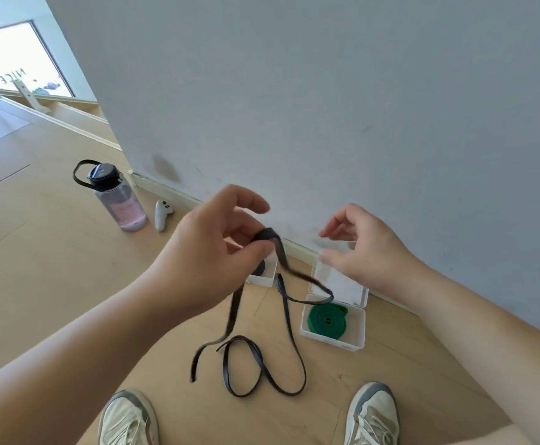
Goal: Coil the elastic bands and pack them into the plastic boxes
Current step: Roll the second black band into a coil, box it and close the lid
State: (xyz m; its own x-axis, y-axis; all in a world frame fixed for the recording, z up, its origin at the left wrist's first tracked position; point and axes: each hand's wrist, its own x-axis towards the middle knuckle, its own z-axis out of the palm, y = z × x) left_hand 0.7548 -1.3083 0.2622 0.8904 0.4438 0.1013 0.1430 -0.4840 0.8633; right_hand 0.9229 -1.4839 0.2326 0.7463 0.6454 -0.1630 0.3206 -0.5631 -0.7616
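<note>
My left hand pinches the folded end of a long black elastic band between thumb and fingers. The rest of the band hangs down and lies in loose loops on the wooden floor between my shoes. My right hand hovers to the right of it, fingers apart, holding nothing. Below that hand an open white plastic box holds a coiled green band, its lid lying flat behind it. A second white box sits partly hidden behind my left hand, with something dark inside.
A grey wall with a baseboard runs just behind the boxes. A clear water bottle with a black cap and a white controller stand on the floor at the left. My two shoes sit at the bottom edge.
</note>
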